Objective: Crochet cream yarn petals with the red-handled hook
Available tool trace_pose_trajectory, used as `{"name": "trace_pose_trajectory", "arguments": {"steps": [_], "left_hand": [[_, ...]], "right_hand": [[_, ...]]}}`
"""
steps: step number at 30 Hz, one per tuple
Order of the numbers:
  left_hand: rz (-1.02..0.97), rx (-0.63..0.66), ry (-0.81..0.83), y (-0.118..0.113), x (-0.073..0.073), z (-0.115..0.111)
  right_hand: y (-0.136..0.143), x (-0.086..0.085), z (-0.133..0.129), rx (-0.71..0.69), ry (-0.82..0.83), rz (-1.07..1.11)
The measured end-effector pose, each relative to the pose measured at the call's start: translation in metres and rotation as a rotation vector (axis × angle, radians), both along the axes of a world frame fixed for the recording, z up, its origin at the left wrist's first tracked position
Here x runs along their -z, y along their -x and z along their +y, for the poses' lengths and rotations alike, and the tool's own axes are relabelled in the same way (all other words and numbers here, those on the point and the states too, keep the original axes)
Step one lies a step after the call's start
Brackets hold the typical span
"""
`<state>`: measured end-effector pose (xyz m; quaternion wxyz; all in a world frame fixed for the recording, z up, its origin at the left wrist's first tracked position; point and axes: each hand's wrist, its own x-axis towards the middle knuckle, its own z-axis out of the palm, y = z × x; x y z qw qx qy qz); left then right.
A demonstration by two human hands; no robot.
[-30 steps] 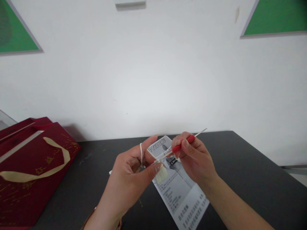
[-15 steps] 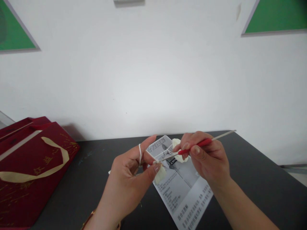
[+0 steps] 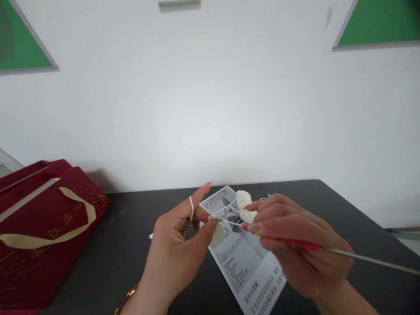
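Above the printed sheet (image 3: 234,269) on the dark worktop (image 3: 121,245), the left hand (image 3: 179,245) had its grip pinching the cream crocheted piece (image 3: 217,236) by its upper edge, where the red-handled hook (image 3: 306,245), clasped in the right hand's (image 3: 302,227) grip, met it.

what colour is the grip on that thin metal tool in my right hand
The grip is red; it shows best in the head view.

Smooth metal hook (image 3: 370,259), fibrous yarn (image 3: 243,199), paper sheet (image 3: 238,273), smooth matt tabletop (image 3: 344,218), satiny ribbon (image 3: 24,242)
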<state>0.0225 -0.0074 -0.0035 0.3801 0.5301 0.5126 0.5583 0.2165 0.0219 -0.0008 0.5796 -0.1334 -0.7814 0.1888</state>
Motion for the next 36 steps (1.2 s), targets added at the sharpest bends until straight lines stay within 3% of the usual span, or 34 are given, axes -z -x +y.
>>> {"name": "trace_pose_trajectory", "arguments": {"steps": [4, 8, 12, 16, 18, 22, 24, 27, 31, 36], "left_hand": [[0.046, -0.054, -0.038, 0.0, 0.002, 0.003], [0.004, -0.103, -0.061, -0.003, 0.003, 0.004], [0.067, -0.277, -0.162, -0.013, 0.004, 0.0], [0.218, -0.4, -0.364, -0.024, 0.003, -0.004], [0.227, -0.396, -0.395, -0.024, 0.002, -0.003], [0.059, -0.259, -0.208, -0.014, 0.001, 0.003], [-0.032, -0.184, -0.13, -0.011, 0.001, 0.004], [-0.112, -0.15, -0.138, -0.013, 0.005, 0.004], [-0.234, -0.199, -0.191, -0.02, 0.008, 0.004], [-0.347, -0.172, -0.256, -0.02, 0.005, 0.004]], "right_hand": [[0.002, -0.005, -0.01, 0.064, -0.244, -0.207], [0.003, -0.001, -0.011, 0.142, -0.359, -0.286], [0.006, 0.0, -0.007, 0.127, -0.337, -0.222], [0.011, 0.001, -0.004, 0.166, -0.098, -0.002], [0.012, 0.002, -0.003, 0.18, -0.084, 0.014], [0.009, 0.002, -0.002, 0.127, -0.363, -0.203], [0.007, 0.002, 0.001, 0.122, -0.417, -0.221], [0.008, 0.003, 0.006, 0.127, -0.397, -0.17], [0.012, 0.004, 0.009, 0.115, -0.383, -0.148], [0.014, 0.0, 0.01, 0.048, -0.195, -0.049]]}}
